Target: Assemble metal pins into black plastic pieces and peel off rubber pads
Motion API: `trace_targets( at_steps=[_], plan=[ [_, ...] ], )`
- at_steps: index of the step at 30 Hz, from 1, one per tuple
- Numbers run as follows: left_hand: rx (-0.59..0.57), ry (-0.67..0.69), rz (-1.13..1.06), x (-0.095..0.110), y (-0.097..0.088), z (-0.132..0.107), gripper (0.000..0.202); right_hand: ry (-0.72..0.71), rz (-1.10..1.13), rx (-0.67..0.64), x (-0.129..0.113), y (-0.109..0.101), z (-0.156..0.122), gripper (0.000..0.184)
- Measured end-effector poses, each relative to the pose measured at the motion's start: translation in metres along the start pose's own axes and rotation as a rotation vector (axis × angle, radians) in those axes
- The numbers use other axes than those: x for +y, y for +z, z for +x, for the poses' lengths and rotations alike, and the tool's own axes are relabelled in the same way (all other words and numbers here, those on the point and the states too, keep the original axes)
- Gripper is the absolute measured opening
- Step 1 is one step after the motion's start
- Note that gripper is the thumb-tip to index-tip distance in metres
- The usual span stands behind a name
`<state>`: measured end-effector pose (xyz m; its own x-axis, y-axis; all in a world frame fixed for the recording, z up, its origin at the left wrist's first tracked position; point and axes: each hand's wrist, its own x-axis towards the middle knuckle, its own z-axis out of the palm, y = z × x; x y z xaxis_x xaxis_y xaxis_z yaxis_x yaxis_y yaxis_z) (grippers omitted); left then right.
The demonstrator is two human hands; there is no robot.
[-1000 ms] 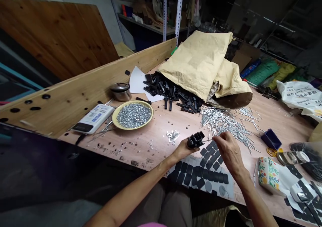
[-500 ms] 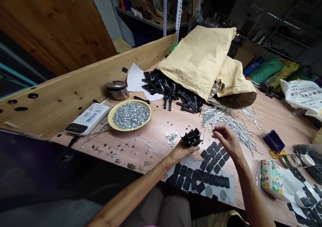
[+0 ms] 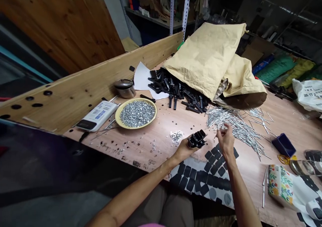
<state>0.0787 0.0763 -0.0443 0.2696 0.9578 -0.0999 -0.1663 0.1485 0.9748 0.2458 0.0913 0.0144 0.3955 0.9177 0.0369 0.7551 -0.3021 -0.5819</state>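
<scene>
My left hand (image 3: 185,148) is closed around a small stack of black plastic parts (image 3: 197,139), held just above the wooden table (image 3: 161,128). My right hand (image 3: 225,138) reaches to the near edge of a heap of thin metal pins (image 3: 236,123), its fingers pinched at the pins there. Under both hands lies a white sheet with several black pads (image 3: 205,176). A small cluster of silver nuts (image 3: 176,136) lies just left of the left hand.
A yellow dish of nuts (image 3: 137,113) sits to the left, with a white device (image 3: 97,115) and a steel pot (image 3: 125,87) near it. A tan paper sack (image 3: 213,59) spills black plastic pieces (image 3: 176,93). A blue tray (image 3: 284,145) and a floral box (image 3: 280,185) stand on the right.
My right hand has left the black parts and moved forward to the pin heap. The left hand keeps holding the stack, nearly still. The view has shifted slightly.
</scene>
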Motion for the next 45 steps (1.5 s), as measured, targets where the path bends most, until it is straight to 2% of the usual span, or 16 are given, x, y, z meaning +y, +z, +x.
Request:
trace_targets(
  at_steps=[2,3,5,7,12,15,20,22,25,28,31,34,36,40,42,45],
  plan=[
    [-0.015,0.026,0.068,0.000,0.004,-0.001,0.034,-0.168,0.333,0.114,-0.005,-0.013,-0.014,0.047],
    [-0.028,0.036,0.103,0.001,0.006,-0.002,0.030,-0.233,0.465,0.151,-0.009,-0.018,-0.022,0.046],
    [-0.060,0.060,0.159,0.004,0.010,-0.003,0.026,-0.305,0.590,0.171,-0.018,-0.024,-0.036,0.038],
    [-0.089,0.090,0.181,0.006,0.013,-0.005,0.025,-0.344,0.600,0.157,-0.025,-0.026,-0.046,0.030],
    [-0.120,0.113,0.199,0.008,0.013,-0.007,0.026,-0.427,0.531,0.154,-0.028,-0.022,-0.052,0.021],
    [-0.131,0.094,0.198,0.008,0.013,-0.006,0.031,-0.483,0.502,0.110,-0.026,-0.018,-0.052,0.020],
    [-0.114,0.076,0.167,0.012,0.016,-0.003,0.034,-0.583,0.290,0.039,-0.023,-0.022,-0.047,0.022],
    [-0.104,0.034,0.134,0.015,0.015,-0.003,0.031,-0.542,0.256,0.091,-0.014,-0.028,-0.036,0.029],
    [-0.061,-0.034,0.064,0.018,0.012,-0.005,0.031,-0.330,0.091,0.182,0.012,-0.034,-0.012,0.035],
    [-0.001,-0.050,0.009,0.019,0.009,-0.005,0.034,-0.147,-0.329,0.060,0.039,-0.026,0.007,0.034],
    [0.022,-0.084,0.023,0.017,0.006,-0.002,0.031,-0.149,-0.536,-0.027,0.050,-0.010,0.017,0.026],
    [0.030,-0.147,0.111,0.015,0.004,-0.001,0.022,-0.250,-0.596,-0.083,0.046,0.002,0.023,0.021],
    [0.019,-0.135,0.120,0.014,0.004,-0.001,0.023,-0.318,-0.624,-0.131,0.042,0.005,0.030,0.022],
    [-0.020,-0.140,0.009,0.016,0.005,-0.002,0.025,-0.411,-0.643,-0.147,0.037,0.000,0.039,0.025],
    [-0.039,-0.177,-0.081,0.016,0.004,0.001,0.027,-0.457,-0.576,-0.085,0.034,-0.008,0.037,0.025],
    [-0.028,-0.225,-0.116,0.016,0.004,0.006,0.025,-0.577,-0.306,-0.036,0.021,-0.026,0.026,0.026]
  ],
)
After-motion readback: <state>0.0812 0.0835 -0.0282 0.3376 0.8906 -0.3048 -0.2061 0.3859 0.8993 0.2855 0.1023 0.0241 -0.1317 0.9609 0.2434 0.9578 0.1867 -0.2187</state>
